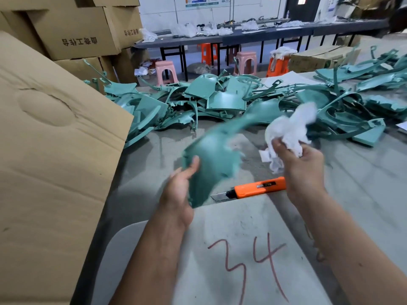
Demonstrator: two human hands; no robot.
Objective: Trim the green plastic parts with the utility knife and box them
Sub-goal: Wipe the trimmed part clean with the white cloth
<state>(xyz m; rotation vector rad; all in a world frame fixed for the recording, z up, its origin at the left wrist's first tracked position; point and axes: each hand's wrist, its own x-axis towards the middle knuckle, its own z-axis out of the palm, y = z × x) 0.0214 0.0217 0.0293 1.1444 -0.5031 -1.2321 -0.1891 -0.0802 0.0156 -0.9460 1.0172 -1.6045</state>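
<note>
Above the grey worktable (141, 172), a curved green plastic part (211, 164) is held up in the left hand (179, 190), blurred along its upper end, with the thumb pressed on its near face and the other fingers hidden behind it. Just below and to the right of it, an orange utility knife (257, 189) is laid flat on the table with its blade pushed out toward the left, apart from both hands. A crumpled white cloth (288, 128) is gripped in the right hand (301, 166), whose fingers are curled around its lower folds; the cloth is raised just beside the upper end of the part, and whether they touch cannot be told. A pale board marked "34" in red (248, 256) is seen under the forearms, both of which are reached forward from the bottom edge, the left palm turned inward. Farther back, a pile of green parts (220, 100) is spread across the table's far side. A large cardboard box (50, 150) is pressed against the table's left edge, with stacked cartons (77, 34) behind it. Pink and orange stools (166, 71) are set by a long dark bench (253, 34) at the back.
</note>
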